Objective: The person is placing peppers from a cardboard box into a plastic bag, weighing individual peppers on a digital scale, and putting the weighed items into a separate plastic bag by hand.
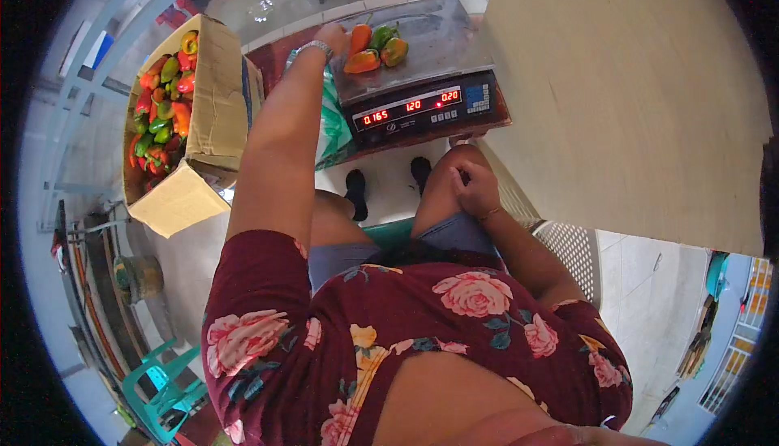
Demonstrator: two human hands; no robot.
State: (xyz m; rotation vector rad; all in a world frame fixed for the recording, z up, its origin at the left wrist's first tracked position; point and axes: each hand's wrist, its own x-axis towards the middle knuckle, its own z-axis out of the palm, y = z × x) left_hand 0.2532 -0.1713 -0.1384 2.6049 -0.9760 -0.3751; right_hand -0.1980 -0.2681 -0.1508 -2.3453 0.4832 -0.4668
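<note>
Several orange and green peppers (394, 51) lie on the metal pan (438, 32) of a digital scale with a lit red display. My left hand (333, 37), with a metal watch at the wrist, reaches to the pan's left edge, right beside an orange pepper (360, 38). Its fingers are mostly hidden, so I cannot tell whether they grip anything. Beneath that forearm a green and white plastic bag (331, 125) lies against the scale's left side. My right hand (475, 188) rests on my right thigh with its fingers curled in and nothing visible in them.
At the left a cardboard box (219, 97) stands full of red, orange and green peppers (162, 113), one flap folded outward. A large wooden board (633, 97) fills the right side. A green plastic chair (166, 381) stands at the lower left. Pale bars (105, 56) run behind the box.
</note>
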